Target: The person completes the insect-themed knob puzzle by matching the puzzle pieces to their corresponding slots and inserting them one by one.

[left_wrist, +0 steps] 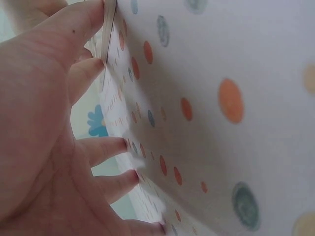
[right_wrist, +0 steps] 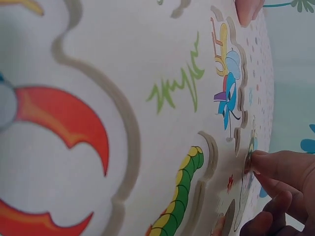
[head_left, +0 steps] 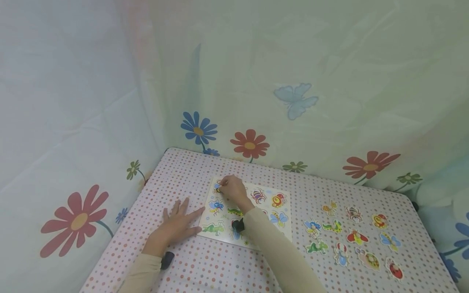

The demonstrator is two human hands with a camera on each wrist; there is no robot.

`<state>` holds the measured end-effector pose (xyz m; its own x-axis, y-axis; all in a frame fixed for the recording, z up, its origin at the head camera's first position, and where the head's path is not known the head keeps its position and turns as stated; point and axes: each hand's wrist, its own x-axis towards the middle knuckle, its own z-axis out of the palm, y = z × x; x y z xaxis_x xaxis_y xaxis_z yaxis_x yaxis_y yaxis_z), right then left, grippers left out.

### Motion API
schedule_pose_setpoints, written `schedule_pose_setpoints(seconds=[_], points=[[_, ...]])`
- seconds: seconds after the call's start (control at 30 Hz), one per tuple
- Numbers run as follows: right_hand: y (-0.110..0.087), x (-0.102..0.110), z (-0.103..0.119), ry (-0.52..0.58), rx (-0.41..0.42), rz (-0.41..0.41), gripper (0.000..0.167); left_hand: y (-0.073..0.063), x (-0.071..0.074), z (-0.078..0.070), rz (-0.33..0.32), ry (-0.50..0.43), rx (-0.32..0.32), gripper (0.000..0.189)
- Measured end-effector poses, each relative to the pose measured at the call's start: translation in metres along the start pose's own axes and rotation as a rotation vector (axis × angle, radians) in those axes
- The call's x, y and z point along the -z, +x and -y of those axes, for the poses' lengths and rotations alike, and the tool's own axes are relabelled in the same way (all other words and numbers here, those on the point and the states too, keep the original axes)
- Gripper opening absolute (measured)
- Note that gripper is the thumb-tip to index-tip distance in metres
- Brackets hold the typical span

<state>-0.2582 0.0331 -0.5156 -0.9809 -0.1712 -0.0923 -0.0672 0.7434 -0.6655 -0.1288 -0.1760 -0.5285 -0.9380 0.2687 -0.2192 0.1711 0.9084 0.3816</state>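
A flat insect puzzle board (head_left: 229,240) lies on the dotted tablecloth, with insect pictures in cut-out recesses. At its far left corner my right hand (head_left: 234,191) pinches a small bee puzzle piece (head_left: 217,189) between thumb and fingertips, close over the board. In the right wrist view the thumb (right_wrist: 275,164) bears on that piece, past a printed caterpillar (right_wrist: 179,191) and a blue mosquito picture (right_wrist: 227,96). My left hand (head_left: 177,226) rests with fingers spread on the cloth, its thumb and index finger touching the board's left edge (left_wrist: 109,29).
Several loose insect pieces lie spread right of the board, among them a grasshopper (head_left: 316,246), a caterpillar (head_left: 332,226), a dragonfly (head_left: 390,241) and a ladybug (head_left: 395,270). Flower-printed curtains (head_left: 234,81) hang behind and left of the table (head_left: 190,167).
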Motion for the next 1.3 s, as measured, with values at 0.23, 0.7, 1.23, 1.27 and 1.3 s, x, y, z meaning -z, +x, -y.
schedule_pose_setpoints(seconds=[0.23, 0.7, 1.23, 1.27, 1.3], points=[[-0.003, -0.001, -0.002, 0.029, -0.002, -0.006, 0.007, 0.000, -0.002, 0.001, -0.005, -0.005, -0.006, 0.063], [-0.016, 0.013, -0.016, 0.140, 0.074, -0.049, 0.016, 0.000, -0.002, 0.000, 0.007, 0.001, 0.007, 0.064], [-0.037, 0.057, -0.042, 0.111, 0.093, -0.137, 0.018, 0.000, -0.002, 0.000, -0.001, -0.008, 0.016, 0.064], [-0.039, 0.060, -0.044, 0.111, 0.097, -0.143, 0.018, 0.000, -0.002, -0.001, -0.001, -0.004, 0.018, 0.064], [-0.040, 0.063, -0.046, 0.113, 0.096, -0.147, 0.018, 0.000, -0.002, -0.001, -0.001, -0.001, 0.020, 0.064]])
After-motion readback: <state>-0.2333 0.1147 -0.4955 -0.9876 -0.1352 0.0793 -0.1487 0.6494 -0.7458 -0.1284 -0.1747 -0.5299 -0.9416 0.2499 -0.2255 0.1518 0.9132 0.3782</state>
